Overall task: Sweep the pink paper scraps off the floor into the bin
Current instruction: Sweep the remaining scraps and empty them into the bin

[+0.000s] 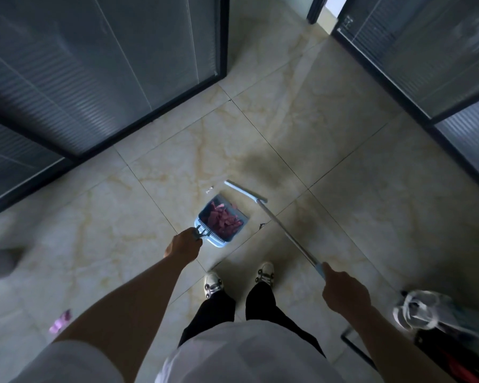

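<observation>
two hands each grip a handle, dustpan (221,220) left, broom (282,230) right, over glossy marble tiles (357,189) between glass partitions (94,73).

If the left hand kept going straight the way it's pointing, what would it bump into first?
Most likely the blue dustpan. The left hand grips its handle and points up and right, straight at the pan holding the pink scraps. Depth is hard to judge.
</observation>
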`<state>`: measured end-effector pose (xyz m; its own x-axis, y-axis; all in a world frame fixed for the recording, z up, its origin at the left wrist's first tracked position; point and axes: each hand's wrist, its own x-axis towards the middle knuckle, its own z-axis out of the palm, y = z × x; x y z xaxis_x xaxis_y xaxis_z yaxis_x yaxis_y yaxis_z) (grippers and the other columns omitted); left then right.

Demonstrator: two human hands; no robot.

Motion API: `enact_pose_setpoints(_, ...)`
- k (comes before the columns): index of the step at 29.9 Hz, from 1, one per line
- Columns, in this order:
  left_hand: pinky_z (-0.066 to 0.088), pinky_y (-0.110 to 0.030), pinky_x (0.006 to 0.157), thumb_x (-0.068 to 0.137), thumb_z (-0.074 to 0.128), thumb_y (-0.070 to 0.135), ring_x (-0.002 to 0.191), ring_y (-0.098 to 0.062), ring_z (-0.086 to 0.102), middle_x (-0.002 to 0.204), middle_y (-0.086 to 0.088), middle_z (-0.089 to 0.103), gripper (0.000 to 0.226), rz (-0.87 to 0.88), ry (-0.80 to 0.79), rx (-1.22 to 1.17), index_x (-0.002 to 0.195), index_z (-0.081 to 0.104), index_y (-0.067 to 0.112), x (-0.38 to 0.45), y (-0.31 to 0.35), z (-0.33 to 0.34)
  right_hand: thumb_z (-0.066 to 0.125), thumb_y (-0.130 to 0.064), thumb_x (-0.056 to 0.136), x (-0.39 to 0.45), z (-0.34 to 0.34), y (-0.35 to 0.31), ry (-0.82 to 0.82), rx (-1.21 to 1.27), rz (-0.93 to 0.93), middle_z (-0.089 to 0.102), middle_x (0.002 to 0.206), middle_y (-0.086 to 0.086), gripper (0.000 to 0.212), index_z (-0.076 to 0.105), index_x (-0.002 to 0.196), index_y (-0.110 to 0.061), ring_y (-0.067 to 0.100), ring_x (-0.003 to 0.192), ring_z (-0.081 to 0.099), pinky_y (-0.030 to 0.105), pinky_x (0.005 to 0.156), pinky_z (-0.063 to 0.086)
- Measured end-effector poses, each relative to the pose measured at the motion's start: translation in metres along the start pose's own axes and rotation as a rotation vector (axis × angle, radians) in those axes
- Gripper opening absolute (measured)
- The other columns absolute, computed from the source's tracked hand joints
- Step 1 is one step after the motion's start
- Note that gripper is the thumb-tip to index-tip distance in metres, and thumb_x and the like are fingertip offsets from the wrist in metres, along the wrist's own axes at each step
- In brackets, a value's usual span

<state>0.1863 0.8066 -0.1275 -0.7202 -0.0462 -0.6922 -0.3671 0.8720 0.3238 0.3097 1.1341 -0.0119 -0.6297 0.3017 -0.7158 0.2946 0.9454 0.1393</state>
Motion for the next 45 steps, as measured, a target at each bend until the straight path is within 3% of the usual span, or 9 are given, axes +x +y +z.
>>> enact_pose_setpoints(7,0.041,-0.029,0.068,0.096,0.052,0.028,0.091,-0.03,0.06,0.106,-0.009,0.067,0.017,-0.058,0.072,-0.082,0.107,0.061,0.018,-0.02,-0.021,0.011,0.042,-0.015,0.094,0.031,-0.02,-0.026,-0.163,0.276,0.049,0.058,0.125,0.016,0.05,0.035,0.143,-0.011,0.032,0.113,0.058,0.034,0.089,0.047)
enact_pose_setpoints(12,0.047,-0.03,0.068,0.097,0.053,0.028,0.083,-0.027,0.058,0.103,-0.01,0.068,0.014,-0.091,0.111,-0.132,0.103,0.06,0.018,-0.028,-0.038,0.017,0.041,-0.013,0.094,0.052,-0.031,-0.075,-0.196,0.216,-0.01,0.05,0.141,0.014,0.052,0.036,0.146,-0.011,0.029,0.128,0.05,0.033,0.1,0.043)
enact_pose_setpoints(19,0.046,-0.028,0.074,0.095,0.054,0.022,0.096,-0.033,0.062,0.11,-0.013,0.068,0.022,-0.19,0.158,-0.294,0.114,0.063,0.013,-0.026,-0.054,0.02,0.045,-0.017,0.089,0.066,-0.033,-0.132,-0.117,0.084,-0.041,0.057,0.132,0.01,0.045,0.052,0.133,-0.013,0.028,0.121,0.056,0.036,0.098,0.048)
enact_pose_setpoints(24,0.04,-0.028,0.07,0.093,0.053,0.021,0.095,-0.035,0.062,0.107,-0.015,0.068,0.016,-0.208,0.132,-0.33,0.105,0.063,0.015,-0.017,-0.046,0.019,0.041,-0.016,0.094,0.042,-0.025,-0.134,-0.133,-0.108,-0.189,0.057,0.133,0.007,0.045,0.048,0.139,-0.015,0.025,0.123,0.056,0.034,0.096,0.047)
enact_pose_setpoints(29,0.041,-0.029,0.073,0.093,0.053,0.024,0.101,-0.036,0.062,0.114,-0.014,0.066,0.022,-0.226,0.11,-0.329,0.112,0.06,0.017,-0.012,-0.037,0.019,0.042,-0.016,0.094,0.021,-0.044,-0.115,-0.159,-0.119,-0.277,0.051,0.14,0.007,0.05,0.04,0.144,-0.021,0.025,0.127,0.051,0.034,0.1,0.044)
enact_pose_setpoints(36,0.041,-0.029,0.071,0.093,0.053,0.022,0.098,-0.035,0.062,0.113,-0.013,0.066,0.023,-0.222,0.101,-0.385,0.114,0.06,0.018,-0.022,-0.04,0.021,0.045,-0.022,0.094,0.001,-0.041,-0.076,-0.089,0.012,-0.157,0.061,0.126,0.009,0.053,0.036,0.146,-0.016,0.024,0.11,0.061,0.032,0.087,0.049)
enact_pose_setpoints(41,0.039,-0.027,0.068,0.093,0.054,0.019,0.08,-0.024,0.053,0.108,-0.012,0.067,0.018,-0.255,0.164,-0.488,0.109,0.062,0.018,-0.041,-0.048,0.021,0.046,-0.021,0.095,0.0,-0.032,-0.072,-0.106,0.122,-0.134,0.057,0.132,0.011,0.054,0.034,0.147,-0.011,0.025,0.117,0.057,0.032,0.093,0.046)
enact_pose_setpoints(45,0.04,-0.027,0.069,0.092,0.054,0.018,0.087,-0.031,0.06,0.105,-0.013,0.067,0.02,-0.319,0.21,-0.581,0.111,0.063,0.015,-0.07,-0.054,0.025,0.044,-0.019,0.096,0.006,-0.033,-0.081,-0.107,0.164,-0.103,0.053,0.136,0.013,0.051,0.037,0.144,-0.007,0.028,0.123,0.052,0.03,0.095,0.043)
